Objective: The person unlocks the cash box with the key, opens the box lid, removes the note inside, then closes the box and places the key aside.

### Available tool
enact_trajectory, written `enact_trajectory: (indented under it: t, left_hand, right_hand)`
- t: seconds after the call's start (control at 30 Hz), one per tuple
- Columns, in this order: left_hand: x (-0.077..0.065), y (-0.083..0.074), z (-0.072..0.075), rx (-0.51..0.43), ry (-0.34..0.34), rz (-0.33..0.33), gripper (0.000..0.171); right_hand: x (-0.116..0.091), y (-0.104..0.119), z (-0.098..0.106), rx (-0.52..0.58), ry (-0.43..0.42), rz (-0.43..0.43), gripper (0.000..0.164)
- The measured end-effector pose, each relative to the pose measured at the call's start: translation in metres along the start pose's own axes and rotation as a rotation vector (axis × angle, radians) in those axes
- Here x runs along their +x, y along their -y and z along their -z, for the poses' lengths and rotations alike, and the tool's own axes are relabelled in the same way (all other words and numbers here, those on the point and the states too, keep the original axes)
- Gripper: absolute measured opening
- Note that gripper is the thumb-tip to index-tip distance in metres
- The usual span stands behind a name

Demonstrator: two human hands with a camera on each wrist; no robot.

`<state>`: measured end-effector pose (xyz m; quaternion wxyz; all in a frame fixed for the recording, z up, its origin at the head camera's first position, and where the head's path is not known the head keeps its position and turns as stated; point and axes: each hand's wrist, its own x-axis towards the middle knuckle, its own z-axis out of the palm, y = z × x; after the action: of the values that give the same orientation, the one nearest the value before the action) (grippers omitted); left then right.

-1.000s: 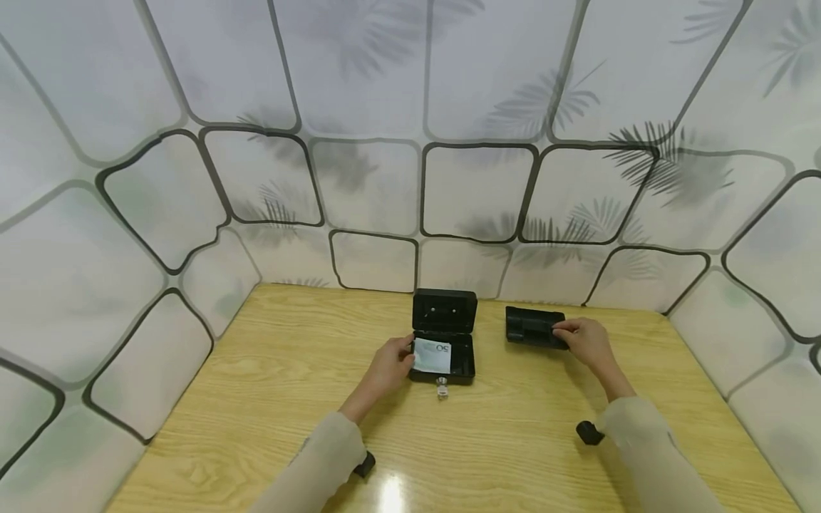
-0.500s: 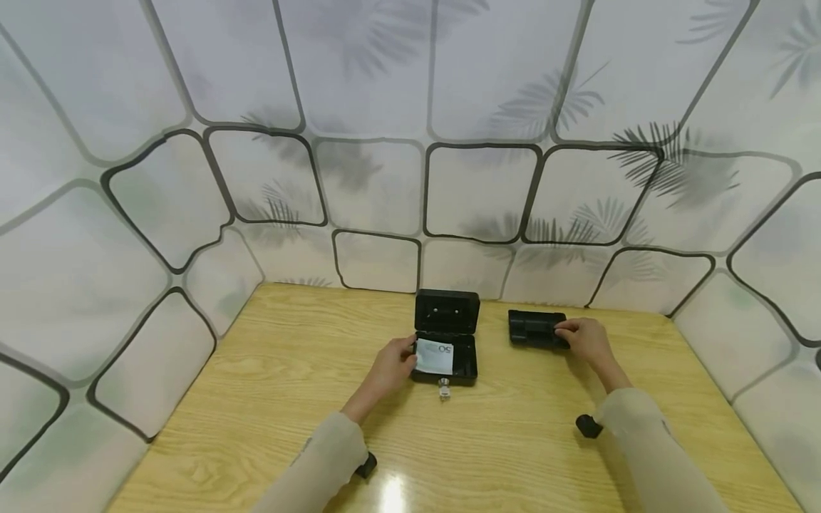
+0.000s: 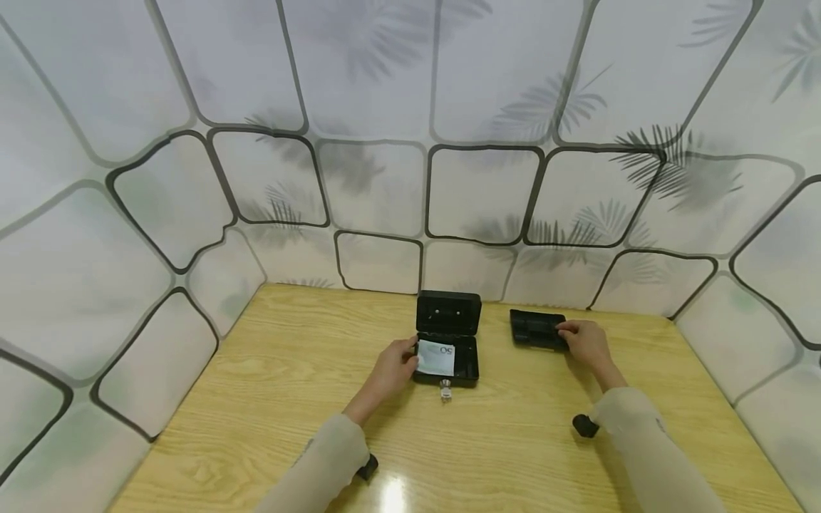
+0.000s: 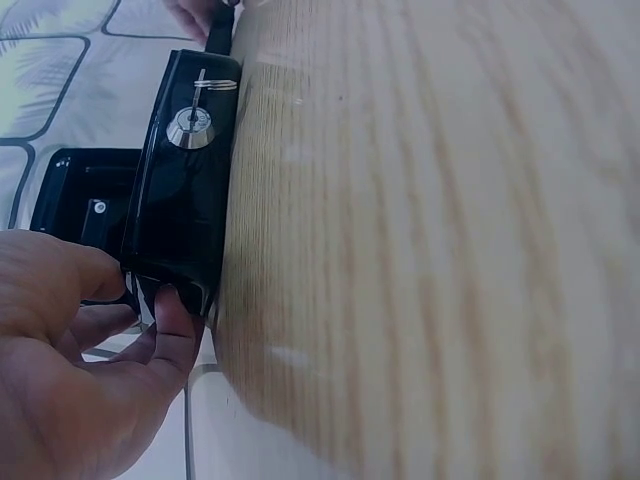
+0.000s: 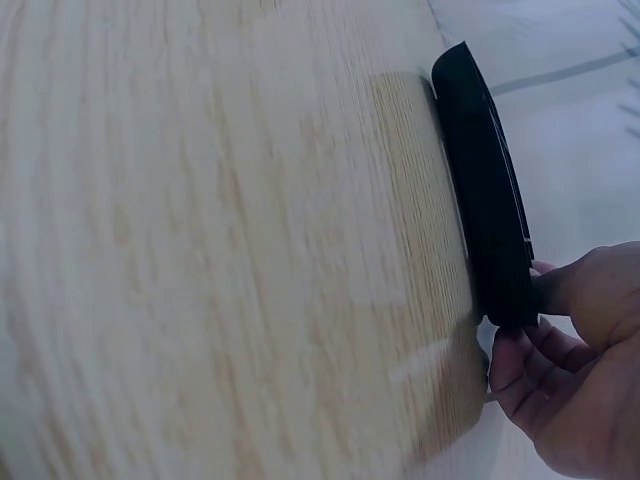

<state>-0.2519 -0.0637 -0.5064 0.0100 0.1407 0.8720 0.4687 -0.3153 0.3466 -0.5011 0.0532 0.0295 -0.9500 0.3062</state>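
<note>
A black cash box (image 3: 467, 365) stands on the table with its lid (image 3: 448, 313) raised at the back. My left hand (image 3: 393, 367) grips the box's left wall between thumb and fingers. Inside, on the left, lies a pale banknote marked 50 (image 3: 435, 358). A key with a ring (image 4: 214, 85) sits in the lock (image 4: 190, 128) on the front. To the right of the box, my right hand (image 3: 586, 345) pinches the right end of a black compartment tray (image 3: 535, 330). The right wrist view shows the tray (image 5: 485, 190) from its side, low at the tabletop.
Both things are near the back of the wood-grain table (image 3: 481, 449), close to a patterned curtain-like wall (image 3: 372, 185) that surrounds the back and sides. A black wrist camera (image 3: 368, 467) hangs under the left sleeve, another wrist camera (image 3: 585, 426) by the right one.
The head view has shifted slightly. Both hands keep their holds on the box and the tray, with the right hand and tray moving only very little.
</note>
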Motion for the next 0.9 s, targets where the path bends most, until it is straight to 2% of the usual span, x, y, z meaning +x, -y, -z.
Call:
enact_trajectory:
  t: [0.43,0.67,0.9]
  left_hand:
    - [0.000,0.001,-0.002,0.008,0.003,0.014,0.046]
    - [0.000,0.000,-0.001,0.001,0.000,0.020,0.047]
    - [0.000,-0.001,0.000,-0.010,-0.002,0.028,0.047]
  right_hand:
    - [-0.009,0.003,-0.001,0.017,-0.011,-0.021,0.030]
    - [-0.016,0.007,0.001,0.055,-0.048,-0.046,0.039]
    - [-0.022,0.017,0.006,0.119,-0.104,-0.034,0.045]
